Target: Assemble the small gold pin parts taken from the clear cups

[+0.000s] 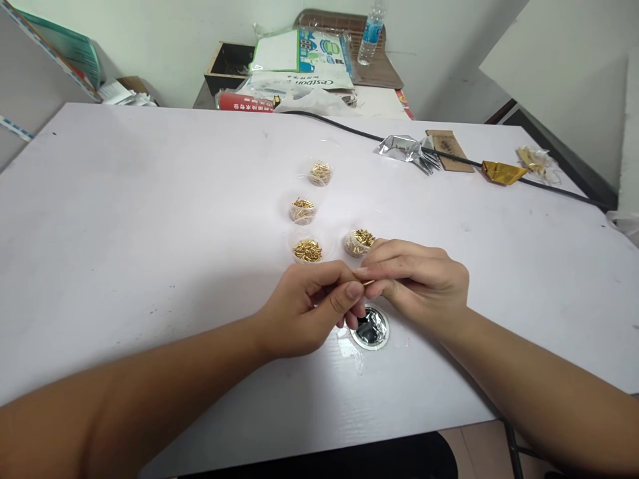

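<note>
I have one gold pin (368, 283) up in front of me, above the surface (200, 199). My left hand (314, 306) has its grip clamped on one end, thumb against fingers; my right hand (424, 279) pinches the other, that grip also clamped. Below, I see a silver-rimmed disc (373, 329), partly hidden by my left fingers. One cup (355, 249) of gold pieces sits just beyond my right hand; three more cups (303, 218) run away from me to its left. Farther back lie a black cable (344, 126) and silver foil (402, 148).
</note>
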The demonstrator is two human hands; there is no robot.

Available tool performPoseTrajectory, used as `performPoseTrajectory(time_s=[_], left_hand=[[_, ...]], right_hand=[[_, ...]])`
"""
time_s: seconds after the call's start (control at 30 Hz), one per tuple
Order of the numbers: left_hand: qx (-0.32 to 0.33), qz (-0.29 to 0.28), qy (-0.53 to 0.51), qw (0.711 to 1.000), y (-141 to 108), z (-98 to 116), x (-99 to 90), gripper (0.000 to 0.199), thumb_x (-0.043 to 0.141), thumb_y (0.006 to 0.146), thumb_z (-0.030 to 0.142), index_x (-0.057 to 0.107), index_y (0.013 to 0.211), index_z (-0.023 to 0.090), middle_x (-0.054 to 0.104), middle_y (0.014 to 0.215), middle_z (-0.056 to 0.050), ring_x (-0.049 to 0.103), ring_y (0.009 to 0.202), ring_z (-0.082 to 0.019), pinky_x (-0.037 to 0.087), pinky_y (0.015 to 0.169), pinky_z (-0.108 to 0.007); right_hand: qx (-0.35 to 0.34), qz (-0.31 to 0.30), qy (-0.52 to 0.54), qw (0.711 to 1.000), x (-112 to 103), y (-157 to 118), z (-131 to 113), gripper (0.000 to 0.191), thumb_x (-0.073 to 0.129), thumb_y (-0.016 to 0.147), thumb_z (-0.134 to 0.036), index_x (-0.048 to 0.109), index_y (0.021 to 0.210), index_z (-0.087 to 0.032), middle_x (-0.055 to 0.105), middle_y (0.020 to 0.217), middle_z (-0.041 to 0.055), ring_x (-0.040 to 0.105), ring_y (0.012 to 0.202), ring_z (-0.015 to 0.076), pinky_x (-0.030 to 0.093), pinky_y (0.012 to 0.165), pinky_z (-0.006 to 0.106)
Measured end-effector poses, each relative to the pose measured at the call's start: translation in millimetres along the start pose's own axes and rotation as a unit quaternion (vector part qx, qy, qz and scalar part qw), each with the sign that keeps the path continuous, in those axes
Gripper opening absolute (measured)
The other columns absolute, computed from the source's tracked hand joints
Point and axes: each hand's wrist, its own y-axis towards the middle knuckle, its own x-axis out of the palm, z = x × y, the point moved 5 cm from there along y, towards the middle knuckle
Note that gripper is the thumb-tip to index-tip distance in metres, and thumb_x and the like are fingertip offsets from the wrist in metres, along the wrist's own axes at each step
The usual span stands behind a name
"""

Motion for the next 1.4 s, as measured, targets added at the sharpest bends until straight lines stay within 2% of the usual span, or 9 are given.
performPoseTrajectory(time_s=[0.13,0.27,0.43,0.57,0.7,0.87,1.1,1.27,1.4], left_hand=[[-0.004,-0.004,-0.037,0.999,0,-1,0.5,0.028,0.051,0.099,0.029,0.058,0.077,0.012,0.062,0.068,-0.002,0.063,0.060,-0.008,0.053,0.056,-0.019],[-0.016,-0.021,-0.059,0.998,-1,-1,1.8,0.030,0.049,0.100,0.030,0.057,0.077,0.012,0.062,0.072,-0.003,0.062,0.061,-0.008,0.052,0.055,-0.019],[-0.041,-0.050,-0.116,0.991,0,-4,4.7,0.031,0.049,0.100,0.031,0.054,0.076,0.013,0.063,0.070,-0.004,0.064,0.063,-0.010,0.052,0.056,-0.021],[-0.062,-0.067,-0.163,0.982,0,-7,7.2,0.031,0.052,0.099,0.033,0.054,0.076,0.013,0.064,0.070,-0.004,0.065,0.062,-0.011,0.052,0.055,-0.020],[-0.070,-0.065,-0.178,0.979,-1,-7,6.9,0.031,0.055,0.097,0.037,0.055,0.078,0.013,0.064,0.069,-0.004,0.065,0.062,-0.011,0.052,0.055,-0.020],[-0.080,-0.065,-0.170,0.980,-1,-8,6.8,0.034,0.057,0.096,0.041,0.055,0.076,0.013,0.067,0.071,-0.006,0.065,0.061,-0.012,0.053,0.054,-0.021],[-0.073,-0.059,-0.164,0.982,-1,-7,6.5,0.033,0.055,0.097,0.036,0.056,0.076,0.012,0.066,0.071,-0.006,0.066,0.061,-0.011,0.053,0.054,-0.020],[-0.079,-0.053,-0.121,0.988,-2,-5,4.8,0.034,0.057,0.096,0.038,0.058,0.075,0.012,0.064,0.066,-0.003,0.062,0.053,-0.008,0.046,0.044,-0.014],[-0.085,-0.045,-0.093,0.991,-2,-5,3.2,0.036,0.057,0.095,0.041,0.058,0.074,0.012,0.064,0.066,-0.004,0.060,0.050,-0.007,0.044,0.041,-0.013]], right_hand=[[0.033,-0.012,0.027,0.999,0,1,0,0.022,0.068,0.089,-0.021,0.073,0.111,-0.022,0.069,0.086,0.0060,0.069,0.075,0.0164,0.059,0.065,0.031],[0.115,0.003,0.137,0.984,2,-3,5,0.017,0.056,0.097,-0.023,0.071,0.103,-0.019,0.066,0.080,0.0050,0.064,0.066,0.0133,0.055,0.056,0.027],[0.237,-0.005,0.267,0.934,9,-10,11,0.006,0.063,0.093,-0.021,0.064,0.090,-0.016,0.064,0.067,-0.0009,0.056,0.044,0.0067,0.046,0.040,0.018],[0.298,-0.035,0.360,0.884,15,-12,13,0.006,0.063,0.093,-0.021,0.063,0.089,-0.015,0.068,0.067,-0.0010,0.059,0.041,0.0072,0.051,0.040,0.019],[0.306,-0.038,0.416,0.856,18,-12,16,0.004,0.065,0.091,-0.020,0.066,0.091,-0.015,0.072,0.074,0.0006,0.064,0.044,0.0084,0.054,0.042,0.020],[0.319,-0.044,0.440,0.838,20,-14,19,0.004,0.067,0.090,-0.020,0.068,0.090,-0.015,0.072,0.073,0.0000,0.066,0.047,0.0091,0.055,0.044,0.020],[0.327,-0.049,0.461,0.823,21,-16,20,0.003,0.069,0.088,-0.019,0.070,0.089,-0.017,0.072,0.073,-0.0008,0.066,0.050,0.0086,0.057,0.046,0.020],[0.355,-0.051,0.486,0.797,22,-17,22,0.004,0.073,0.085,-0.019,0.070,0.084,-0.016,0.072,0.071,-0.0013,0.069,0.053,0.0097,0.058,0.046,0.018],[0.363,-0.043,0.484,0.795,23,-18,23,0.007,0.075,0.083,-0.020,0.070,0.083,-0.016,0.072,0.070,-0.0013,0.069,0.053,0.0100,0.057,0.042,0.016]])
